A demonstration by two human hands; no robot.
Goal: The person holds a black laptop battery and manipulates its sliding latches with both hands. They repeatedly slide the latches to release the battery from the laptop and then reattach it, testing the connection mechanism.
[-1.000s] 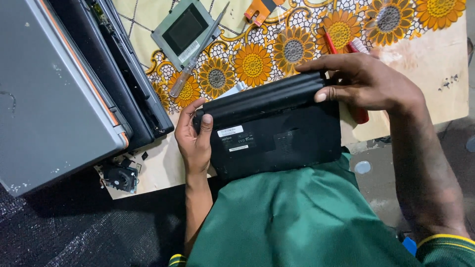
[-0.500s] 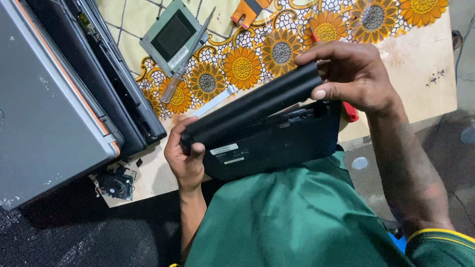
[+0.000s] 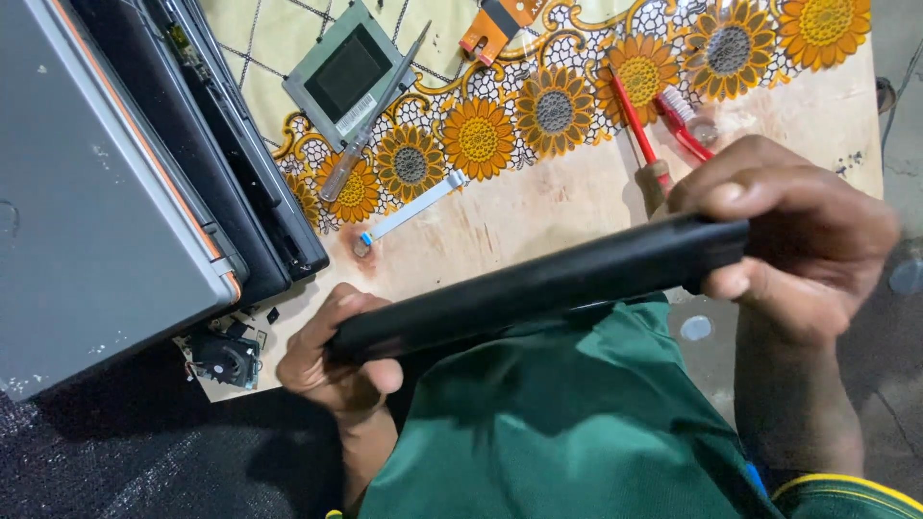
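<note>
Both my hands clamp the black laptop [image 3: 538,284] edge-on: left hand [image 3: 332,360] at its lower end, right hand [image 3: 793,235] at the upper, above the table [image 3: 538,207].

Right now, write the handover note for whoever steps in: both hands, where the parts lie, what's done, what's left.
Left hand and right hand each grip one end of the long black battery pack, held edge-up over the lap.
Opened grey laptops lie at left, a small fan below them.
On the sunflower cloth: tweezers, red toothbrush.
Done: pack lifted clear.
Left: not yet set down.
</note>
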